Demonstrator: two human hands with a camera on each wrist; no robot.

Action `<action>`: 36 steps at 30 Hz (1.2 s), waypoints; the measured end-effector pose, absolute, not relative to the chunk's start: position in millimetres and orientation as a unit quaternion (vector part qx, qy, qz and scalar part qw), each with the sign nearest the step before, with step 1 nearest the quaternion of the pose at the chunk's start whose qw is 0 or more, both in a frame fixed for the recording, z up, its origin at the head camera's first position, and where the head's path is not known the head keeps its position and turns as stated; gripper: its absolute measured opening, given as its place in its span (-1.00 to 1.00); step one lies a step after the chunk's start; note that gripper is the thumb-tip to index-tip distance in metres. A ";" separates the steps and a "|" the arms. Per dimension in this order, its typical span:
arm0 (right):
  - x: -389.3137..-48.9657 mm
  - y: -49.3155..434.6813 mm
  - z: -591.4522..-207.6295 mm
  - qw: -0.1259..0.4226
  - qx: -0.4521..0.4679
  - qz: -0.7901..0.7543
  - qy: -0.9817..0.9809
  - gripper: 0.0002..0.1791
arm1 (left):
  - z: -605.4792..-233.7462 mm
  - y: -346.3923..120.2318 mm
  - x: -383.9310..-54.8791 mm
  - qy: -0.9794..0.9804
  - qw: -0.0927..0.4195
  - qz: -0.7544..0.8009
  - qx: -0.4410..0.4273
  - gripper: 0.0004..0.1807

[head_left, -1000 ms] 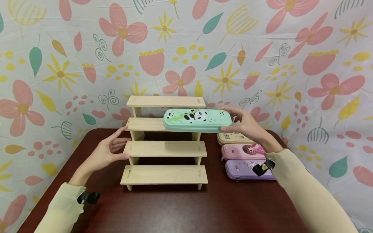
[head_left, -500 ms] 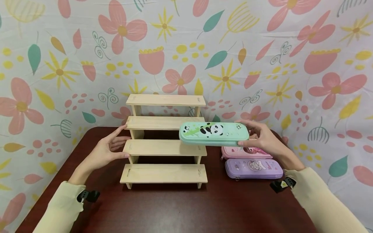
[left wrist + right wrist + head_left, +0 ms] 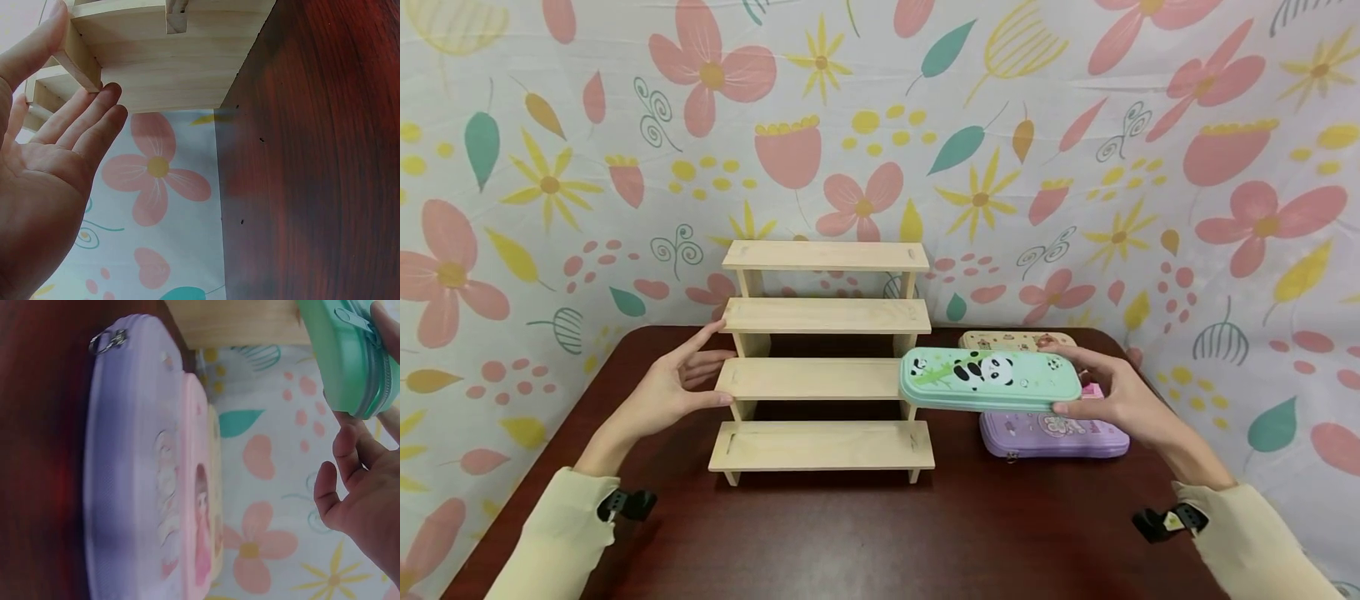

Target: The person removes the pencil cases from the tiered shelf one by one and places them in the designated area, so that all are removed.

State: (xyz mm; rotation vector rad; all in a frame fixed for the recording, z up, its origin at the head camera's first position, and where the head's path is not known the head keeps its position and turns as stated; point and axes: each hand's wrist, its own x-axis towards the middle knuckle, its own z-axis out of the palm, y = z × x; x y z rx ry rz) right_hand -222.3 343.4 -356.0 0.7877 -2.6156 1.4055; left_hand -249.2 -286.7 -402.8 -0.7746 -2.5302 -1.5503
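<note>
My right hand pinches the right end of a mint-green zippered pencil case with a panda on its lid. The case is held up level beside a four-step wooden display rack, its left end overlapping the third step down in the head view. In the right wrist view, the case's zipper pull shows near my fingers. My left hand touches the rack's left side, fingers fairly straight, with the thumb at one step's end and a fingertip at the step above. The left wrist view shows those fingertips at the wood's edge.
Behind and below the held case, a purple pencil case, a pink one and a cream one lie in a row on the dark red-brown table. A flower-patterned cloth hangs behind the table.
My right hand has carried the mint-green pencil case to the right and down, from before the rack's second step to beside the third. My left hand stays at the rack.
</note>
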 end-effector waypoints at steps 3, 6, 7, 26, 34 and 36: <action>-215.0 352.4 -361.9 0.028 0.254 0.466 -0.847 -0.20 | -403.0 -286.8 -249.4 -0.823 0.037 -0.507 -0.252 0.17; -208.1 362.6 -369.6 0.021 0.252 0.480 -0.840 -0.20 | -403.2 -286.9 -249.8 -0.823 0.037 -0.507 -0.253 0.17; -206.0 366.5 -372.8 0.019 0.254 0.485 -0.836 -0.20 | -403.1 -286.9 -249.9 -0.823 0.036 -0.507 -0.253 0.17; -162.3 428.3 -407.1 -0.019 0.248 0.489 -0.836 -0.23 | -403.2 -285.4 -250.5 -0.833 0.036 -0.495 -0.243 0.18; -150.4 446.7 -421.9 -0.032 0.239 0.489 -0.838 -0.23 | -402.5 -285.0 -250.1 -0.835 0.037 -0.494 -0.238 0.18; -148.4 449.9 -424.3 -0.041 0.236 0.491 -0.837 -0.24 | -402.3 -285.0 -250.0 -0.834 0.037 -0.496 -0.238 0.18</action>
